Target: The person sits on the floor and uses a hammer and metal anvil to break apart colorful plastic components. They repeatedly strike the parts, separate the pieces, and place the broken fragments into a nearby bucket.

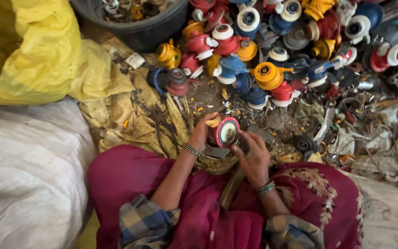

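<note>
Centrally, a red gas regulator (225, 132) (round metal face turned up toward the camera, probably for inspection) sits just below frame centre. Left hand (202, 131) grips its side, fingers curled behind; right hand (253, 157) touches its lower rim with fingertips. Above spreads a heap of coloured regulators (272, 50); a yellow sack (28, 50) fills the upper left.

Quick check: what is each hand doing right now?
Left hand: closed around the red round part, holding it.
Right hand: fingers touch the part's edge; grip unclear.
</note>
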